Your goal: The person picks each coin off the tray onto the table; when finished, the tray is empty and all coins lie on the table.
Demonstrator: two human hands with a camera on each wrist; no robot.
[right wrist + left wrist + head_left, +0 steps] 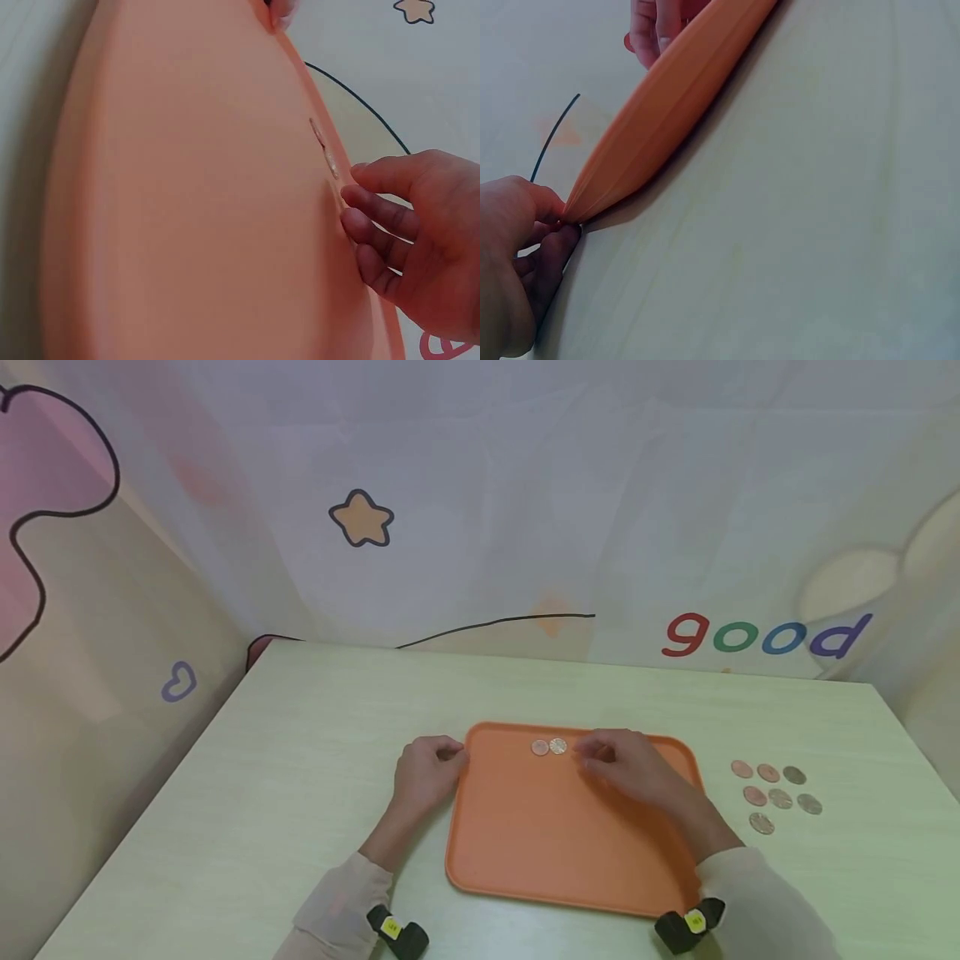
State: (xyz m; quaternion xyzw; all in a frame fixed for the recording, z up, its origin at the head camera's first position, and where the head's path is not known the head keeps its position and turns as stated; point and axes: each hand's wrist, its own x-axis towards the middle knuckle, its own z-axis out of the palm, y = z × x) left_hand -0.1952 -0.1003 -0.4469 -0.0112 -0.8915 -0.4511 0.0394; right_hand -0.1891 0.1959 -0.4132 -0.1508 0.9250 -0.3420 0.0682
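Note:
An orange tray [555, 827] lies on the table, its left edge pinched by my left hand [427, 772] near the far left corner. The left wrist view also has this hand [525, 255] with thumb and fingers at the tray's rim [641, 142]. Near the far edge, a copper-coloured coin [540, 748] and a silvery coin [558, 746] lie side by side on the tray. Just right of them, my right hand [626, 764] hovers over the tray. Its fingers [379, 210] are loosely bent in the right wrist view, and nothing shows between them and the thumb.
Right of the tray, several coins lie in loose rows on the table, among them a copper-coloured coin [755, 796] and a silvery coin [762, 823]. The pale table [315, 727] ends at a printed cloth backdrop [480, 527].

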